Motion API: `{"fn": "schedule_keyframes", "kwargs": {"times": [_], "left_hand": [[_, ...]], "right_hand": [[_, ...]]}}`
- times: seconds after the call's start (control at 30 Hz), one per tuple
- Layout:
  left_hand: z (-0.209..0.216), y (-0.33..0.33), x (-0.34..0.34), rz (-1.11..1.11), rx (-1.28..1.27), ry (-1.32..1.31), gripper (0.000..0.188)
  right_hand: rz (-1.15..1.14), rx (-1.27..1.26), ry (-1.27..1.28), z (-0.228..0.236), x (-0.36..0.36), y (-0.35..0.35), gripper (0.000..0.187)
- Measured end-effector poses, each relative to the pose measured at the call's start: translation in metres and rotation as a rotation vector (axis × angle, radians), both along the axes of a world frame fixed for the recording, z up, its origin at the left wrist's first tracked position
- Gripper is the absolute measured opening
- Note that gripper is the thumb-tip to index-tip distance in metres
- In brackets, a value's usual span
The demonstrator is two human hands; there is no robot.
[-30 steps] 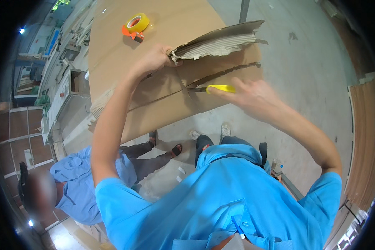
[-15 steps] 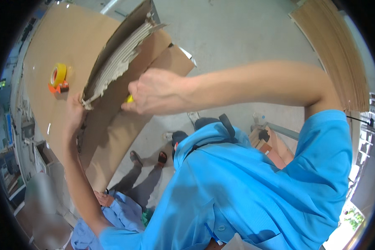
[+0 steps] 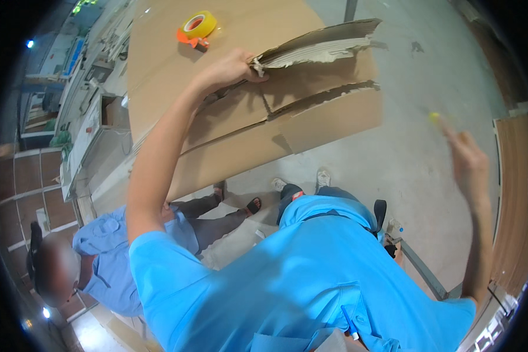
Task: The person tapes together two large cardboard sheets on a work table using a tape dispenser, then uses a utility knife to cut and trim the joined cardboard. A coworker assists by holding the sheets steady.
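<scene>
My left hand (image 3: 234, 69) is closed on the torn end of a folded cardboard sheet (image 3: 311, 94) with ragged, layered edges. A long split runs across the cardboard, and its lower panel (image 3: 334, 123) hangs toward me. Away from the sheet, out to the right over the floor, my right hand (image 3: 468, 155) is closed on a small yellow tool (image 3: 435, 118). Motion blurs that tool, and most of it is hidden by the fingers. Just beyond my left hand, a yellow tape roll (image 3: 198, 26) on an orange dispenser (image 3: 190, 41) rests on the large flat cardboard surface (image 3: 158, 82).
A co-worker in a blue shirt (image 3: 108, 258) is close at the left, wearing dark sandals. Stacked brown cardboard (image 3: 513, 205) stands at the right edge. A grey metal frame (image 3: 422, 267) is near my right side. Shelving and benches line the left.
My right hand has swung off the cardboard to the far right with the yellow tool. My left hand keeps its hold. The view has turned, and the long split in the cardboard now shows.
</scene>
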State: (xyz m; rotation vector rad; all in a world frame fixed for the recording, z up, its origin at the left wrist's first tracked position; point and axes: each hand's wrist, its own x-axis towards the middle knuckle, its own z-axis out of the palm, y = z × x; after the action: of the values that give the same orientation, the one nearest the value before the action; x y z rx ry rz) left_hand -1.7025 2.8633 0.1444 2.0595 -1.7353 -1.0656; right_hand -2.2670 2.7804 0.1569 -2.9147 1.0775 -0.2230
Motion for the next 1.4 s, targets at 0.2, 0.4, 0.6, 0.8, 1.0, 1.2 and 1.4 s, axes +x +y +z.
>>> {"fn": "schedule_keyframes", "kwargs": {"times": [0.2,0.4,0.6,0.8,1.0,1.2,1.4], "left_hand": [[-0.003,-0.002,0.005,-0.004,0.134,0.206,0.039],[-0.021,-0.014,0.014,-0.051,0.113,0.195,0.039],[-0.004,-0.008,0.008,-0.133,0.016,0.100,0.045],[-0.007,-0.002,0.002,-0.163,-0.019,0.277,0.048],[0.062,0.046,0.047,0.396,0.023,0.243,0.042],[0.120,0.087,0.147,0.512,-0.556,-0.266,0.028],[0.159,0.114,0.173,0.666,-0.852,-0.226,0.028]], "right_hand": [[0.605,-0.080,-0.024,-0.006,0.204,0.083,0.063],[0.683,-0.130,0.069,-0.041,0.302,0.121,0.072],[0.607,-0.160,0.122,-0.036,0.315,0.132,0.069],[0.559,-0.162,0.205,-0.034,0.292,0.111,0.055],[-0.036,-0.060,0.540,0.011,0.106,-0.013,0.047],[-0.253,-0.511,0.082,0.100,-0.061,-0.053,0.055],[0.056,-0.174,-0.375,0.023,0.044,-0.012,0.058]]}}
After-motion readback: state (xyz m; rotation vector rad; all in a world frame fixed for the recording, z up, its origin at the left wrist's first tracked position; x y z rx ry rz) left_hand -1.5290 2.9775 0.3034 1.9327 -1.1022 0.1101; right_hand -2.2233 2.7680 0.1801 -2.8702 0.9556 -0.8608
